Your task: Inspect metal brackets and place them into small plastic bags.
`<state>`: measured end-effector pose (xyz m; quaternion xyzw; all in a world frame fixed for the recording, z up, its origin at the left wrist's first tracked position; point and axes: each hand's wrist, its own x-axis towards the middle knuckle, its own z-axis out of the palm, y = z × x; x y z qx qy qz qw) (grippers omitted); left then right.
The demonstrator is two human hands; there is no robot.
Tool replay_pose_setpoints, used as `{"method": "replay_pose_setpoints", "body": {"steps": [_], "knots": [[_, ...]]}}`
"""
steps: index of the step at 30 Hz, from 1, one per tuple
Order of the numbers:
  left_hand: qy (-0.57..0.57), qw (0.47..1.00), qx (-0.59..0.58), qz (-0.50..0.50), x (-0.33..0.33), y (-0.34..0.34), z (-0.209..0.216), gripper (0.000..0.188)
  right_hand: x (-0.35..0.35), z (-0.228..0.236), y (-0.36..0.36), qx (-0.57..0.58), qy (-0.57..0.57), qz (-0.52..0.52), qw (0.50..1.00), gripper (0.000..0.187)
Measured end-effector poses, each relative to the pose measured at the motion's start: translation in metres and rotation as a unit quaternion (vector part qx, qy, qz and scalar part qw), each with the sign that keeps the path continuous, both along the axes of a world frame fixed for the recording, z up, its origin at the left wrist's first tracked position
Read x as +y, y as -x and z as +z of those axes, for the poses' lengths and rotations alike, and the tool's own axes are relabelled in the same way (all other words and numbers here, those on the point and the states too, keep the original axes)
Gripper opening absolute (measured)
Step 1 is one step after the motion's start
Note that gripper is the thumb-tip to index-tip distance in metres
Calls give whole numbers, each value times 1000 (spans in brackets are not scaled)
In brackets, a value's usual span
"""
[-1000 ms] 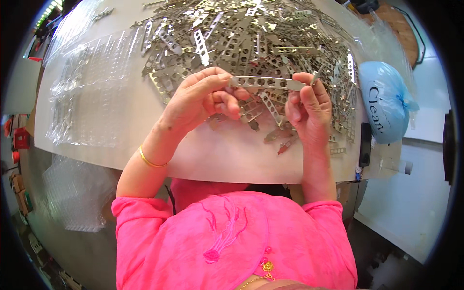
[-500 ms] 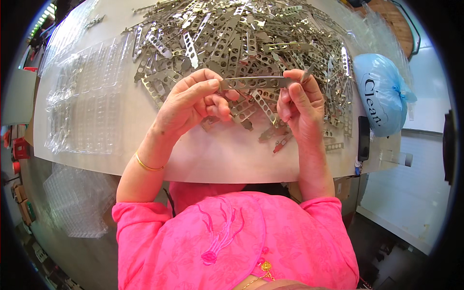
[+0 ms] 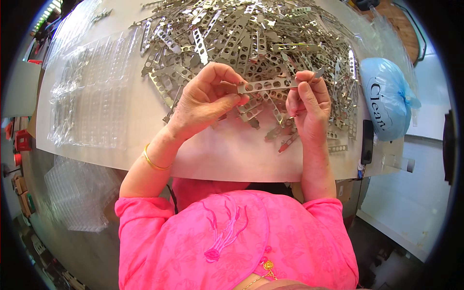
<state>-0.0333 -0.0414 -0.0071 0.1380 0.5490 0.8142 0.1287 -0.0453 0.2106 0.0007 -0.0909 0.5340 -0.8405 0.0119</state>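
Observation:
A flat metal strip with a row of round holes [image 3: 268, 86] is stretched between my two hands, above the near edge of a heap. My left hand [image 3: 208, 96] pinches its left end between thumb and fingers. At the other end my right hand [image 3: 311, 96] grips it, with a tab of metal poking out past the fingertips. Beyond and below the hands lies a large pile of similar perforated metal strips [image 3: 232, 38], jumbled in all directions. Part of that pile is hidden behind my hands.
Clear plastic trays [image 3: 94, 92] lie on the white table [image 3: 217, 154] at the left. On the right sit a tied blue plastic bag [image 3: 386, 99] and a black phone-like object [image 3: 367, 141]. More clear plastic trays [image 3: 79, 195] are lower left, below the table edge.
The strip has tilted and turned so its holed face shows more. My left hand has moved right and its fingers have closed in; my right hand has shifted slightly right.

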Motion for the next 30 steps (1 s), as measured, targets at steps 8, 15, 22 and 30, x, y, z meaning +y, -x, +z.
{"method": "replay_pose_setpoints", "body": {"steps": [8,15,22,30], "knots": [[9,1000,22,13,1,2,-3,34,-2,1,-1,4,-7,-1,1000,18],[23,999,27,19,4,-3,1,35,-6,3,-2,-10,-26,-23,999,16],[217,968,126,14,8,-9,14,21,-9,12,-11,-24,-70,-2,997,13],[423,867,260,37,17,-11,34,12,-14,20,-13,-15,-79,18,997,16]]}}
